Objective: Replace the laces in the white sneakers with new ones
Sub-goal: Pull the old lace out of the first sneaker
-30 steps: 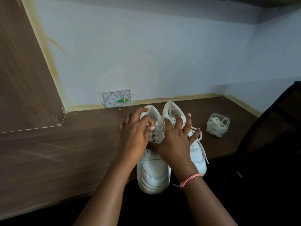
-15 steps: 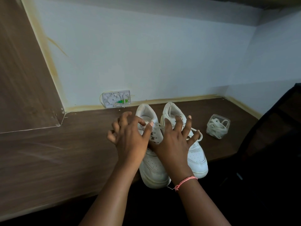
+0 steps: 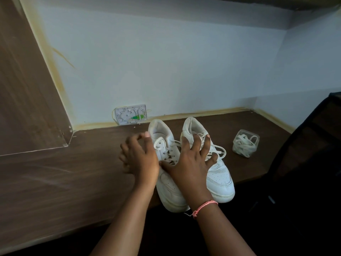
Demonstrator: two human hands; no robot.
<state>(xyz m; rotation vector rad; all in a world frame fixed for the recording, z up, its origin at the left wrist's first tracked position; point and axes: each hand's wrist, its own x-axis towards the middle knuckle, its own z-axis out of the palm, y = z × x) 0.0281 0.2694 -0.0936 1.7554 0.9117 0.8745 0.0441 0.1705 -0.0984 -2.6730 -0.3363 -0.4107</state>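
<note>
Where we looked down from the head camera, we noted these:

Landmark: the pair of white sneakers [image 3: 186,163] stood side by side on the wooden desk [image 3: 64,182], heels toward the wall, toes over the desk's near edge.

Left sneaker [image 3: 166,156]: its lace [image 3: 162,144] was loosened, a loop of it lying across the upper eyelets.

Right sneaker [image 3: 219,174]: it was touching the left sneaker along its inner side; its lace [image 3: 220,151] looped out loosely over the outer side.

Left hand [image 3: 139,157]: it sat against the outer side of the left sneaker, fingers curled and blurred. The thumb and forefinger met near the collar of that shoe; we could not tell whether they pinched the lace or anything at all.

Right hand [image 3: 191,163]: it lay spread over the tongue area of the right sneaker, fingers straight and splayed, pressing on the shoe. The thumb reached across to the left sneaker's laces. We saw nothing gripped.

Wrist band [image 3: 203,206]: a pink thread was tied round the right wrist, in front of the sneakers' toes.

New laces [image 3: 244,145]: a white bundle sat in a clear plastic box [image 3: 255,137] to the right of the right sneaker, apart from it.

Wall plate [image 3: 131,116]: a white plate with a green part was on the wall behind the left sneaker's heel.

Dark chair [image 3: 304,163]: it stood farther right than the box.
</note>
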